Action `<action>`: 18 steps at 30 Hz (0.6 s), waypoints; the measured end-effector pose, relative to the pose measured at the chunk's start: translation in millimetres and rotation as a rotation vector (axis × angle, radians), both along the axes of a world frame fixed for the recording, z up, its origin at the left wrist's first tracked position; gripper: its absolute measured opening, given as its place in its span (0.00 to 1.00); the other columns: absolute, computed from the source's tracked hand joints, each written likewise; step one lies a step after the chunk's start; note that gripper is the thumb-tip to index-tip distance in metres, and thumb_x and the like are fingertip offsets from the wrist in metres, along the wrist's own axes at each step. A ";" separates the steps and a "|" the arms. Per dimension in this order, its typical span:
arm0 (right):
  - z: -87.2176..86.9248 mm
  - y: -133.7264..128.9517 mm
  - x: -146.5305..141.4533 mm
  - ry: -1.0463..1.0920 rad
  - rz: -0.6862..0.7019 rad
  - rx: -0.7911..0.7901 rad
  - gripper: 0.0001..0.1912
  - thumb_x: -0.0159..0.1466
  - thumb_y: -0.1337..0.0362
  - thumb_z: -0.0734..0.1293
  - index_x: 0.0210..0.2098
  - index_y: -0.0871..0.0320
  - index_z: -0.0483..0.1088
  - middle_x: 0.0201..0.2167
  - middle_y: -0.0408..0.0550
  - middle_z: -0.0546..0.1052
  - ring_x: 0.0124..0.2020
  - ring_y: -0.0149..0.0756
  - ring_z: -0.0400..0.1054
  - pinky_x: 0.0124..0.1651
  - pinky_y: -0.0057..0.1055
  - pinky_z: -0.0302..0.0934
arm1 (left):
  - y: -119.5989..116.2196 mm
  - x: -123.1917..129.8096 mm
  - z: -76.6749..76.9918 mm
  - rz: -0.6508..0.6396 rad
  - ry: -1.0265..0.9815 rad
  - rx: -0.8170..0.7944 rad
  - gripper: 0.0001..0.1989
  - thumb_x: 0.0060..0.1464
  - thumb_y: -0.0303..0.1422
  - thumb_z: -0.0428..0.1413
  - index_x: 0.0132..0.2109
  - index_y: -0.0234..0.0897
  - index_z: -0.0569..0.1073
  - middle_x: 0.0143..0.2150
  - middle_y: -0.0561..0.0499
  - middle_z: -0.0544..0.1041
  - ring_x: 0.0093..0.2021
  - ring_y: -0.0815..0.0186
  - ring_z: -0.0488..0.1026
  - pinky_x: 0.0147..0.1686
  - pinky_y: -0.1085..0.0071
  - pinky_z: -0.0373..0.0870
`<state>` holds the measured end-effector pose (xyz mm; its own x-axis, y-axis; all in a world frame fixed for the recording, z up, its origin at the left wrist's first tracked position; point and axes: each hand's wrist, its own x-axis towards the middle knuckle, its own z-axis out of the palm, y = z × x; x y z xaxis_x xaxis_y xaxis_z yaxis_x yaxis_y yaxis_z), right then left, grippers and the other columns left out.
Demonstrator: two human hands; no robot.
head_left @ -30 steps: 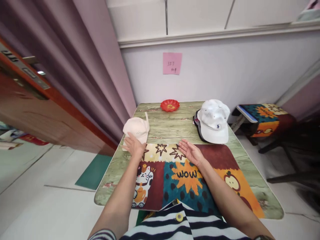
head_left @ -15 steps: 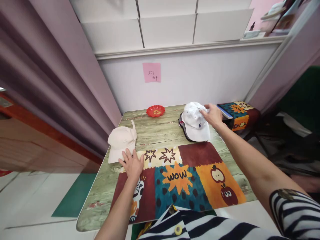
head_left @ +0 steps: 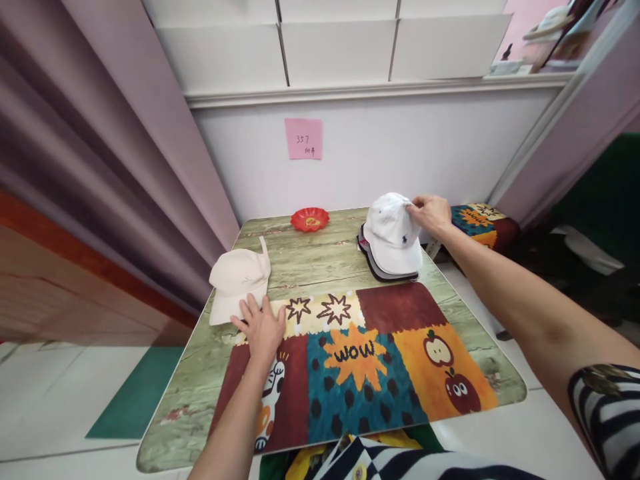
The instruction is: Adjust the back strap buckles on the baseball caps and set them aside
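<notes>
A white baseball cap (head_left: 393,230) with a small dark logo is pinched at its crown by my right hand (head_left: 431,215). Its front is tipped up a little over a dark grey and black cap (head_left: 375,263), whose brim edges show beneath it. Over on the left, a cream baseball cap (head_left: 239,280) rests on the table with its strap sticking up. My left hand (head_left: 261,327) lies with fingers spread on the patterned mat (head_left: 295,393), its fingertips at the cream cap's brim.
A red scalloped dish (head_left: 310,219) sits at the back of the wood-look table (head_left: 173,407). A pink note (head_left: 304,139) is stuck on the wall behind. To the right is a stool (head_left: 477,220) with a similar pattern, and a purple curtain (head_left: 150,133) hangs at the left.
My right hand has closed on the white cap's crown and raised it slightly, showing more of the dark cap below. My left hand stays by the cream cap.
</notes>
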<state>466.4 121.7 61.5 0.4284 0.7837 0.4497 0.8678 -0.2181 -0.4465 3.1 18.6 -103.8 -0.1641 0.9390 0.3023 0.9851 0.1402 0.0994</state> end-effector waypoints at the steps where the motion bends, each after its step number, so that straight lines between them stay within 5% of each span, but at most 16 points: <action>1: 8.4 -2.5 -1.3 0.025 0.000 0.020 0.13 0.58 0.55 0.70 0.36 0.57 0.82 0.31 0.52 0.81 0.33 0.43 0.72 0.40 0.37 0.66 | -0.1 0.4 0.1 -0.002 -0.004 0.001 0.29 0.65 0.46 0.46 0.64 0.29 0.68 0.73 0.28 0.52 0.74 0.39 0.42 0.67 0.33 0.36; 6: 52.4 -29.1 -21.5 0.115 0.105 0.093 0.10 0.60 0.59 0.70 0.36 0.57 0.80 0.26 0.48 0.79 0.34 0.43 0.74 0.44 0.39 0.67 | 0.1 -2.4 -2.4 -0.038 -0.010 0.036 0.26 0.65 0.43 0.49 0.61 0.28 0.71 0.73 0.29 0.53 0.74 0.39 0.42 0.66 0.31 0.32; 10: 64.1 -55.4 -44.6 0.240 0.233 0.105 0.08 0.60 0.60 0.71 0.34 0.59 0.78 0.21 0.45 0.76 0.30 0.39 0.73 0.40 0.38 0.69 | -4.5 -2.3 -2.3 -0.222 -0.157 0.088 0.21 0.63 0.38 0.51 0.57 0.32 0.75 0.73 0.34 0.56 0.74 0.44 0.47 0.70 0.40 0.42; 14: 44.8 -73.5 -73.5 0.597 0.463 -0.036 0.10 0.59 0.61 0.75 0.30 0.60 0.73 0.20 0.43 0.74 0.23 0.33 0.71 0.30 0.32 0.69 | -16.1 24.9 18.6 -0.467 -0.762 -0.044 0.19 0.59 0.46 0.54 0.43 0.35 0.79 0.58 0.36 0.75 0.60 0.50 0.70 0.63 0.53 0.65; 18: 18.7 -81.3 -109.2 0.901 0.589 -0.198 0.13 0.55 0.62 0.78 0.27 0.59 0.70 0.22 0.46 0.75 0.25 0.35 0.74 0.30 0.32 0.73 | -12.6 67.7 71.9 -0.409 -1.734 -0.443 0.39 0.57 0.65 0.44 0.49 0.34 0.76 0.51 0.34 0.78 0.49 0.52 0.77 0.39 0.57 0.80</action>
<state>357.2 40.4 80.3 0.0715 0.9974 0.0032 0.2320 -0.0135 -0.9726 70.7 6.0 -31.9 0.2483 0.9498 -0.1904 -0.1993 0.2424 0.9495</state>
